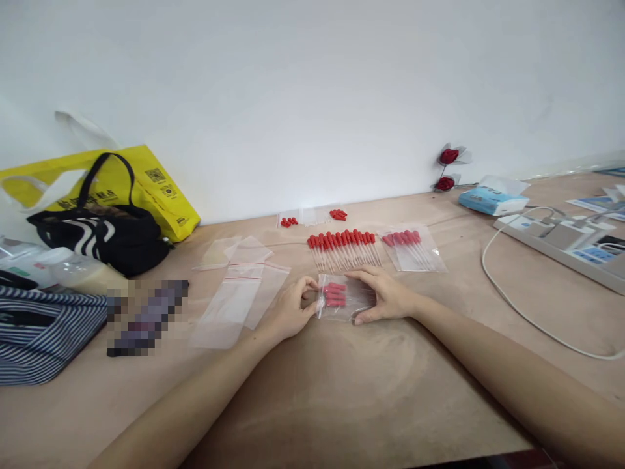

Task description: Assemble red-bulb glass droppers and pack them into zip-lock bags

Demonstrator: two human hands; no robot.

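A clear zip bag [359, 301] with several red-bulbed glass droppers [335, 294] in it lies in front of me, between my hands. My left hand [297, 305] is closed at the bag's left end, its fingers curled and pinching the edge. Around the right end goes my right hand [383, 296], thumb on the near edge and fingers on the far edge, holding it. Just beyond, a row of loose red-bulbed droppers [342, 241] lies side by side. To its right is another clear bag [430, 254] with several droppers in it.
Flat clear bags [234, 303] overlap at left. Small bags with red bulbs [289, 222] lie by the wall. A yellow bag [166, 195], black pouch [122, 234] and striped bag [53, 339] stand left. At right are a tissue pack [491, 200], power strip [566, 251] and looping cable [517, 316].
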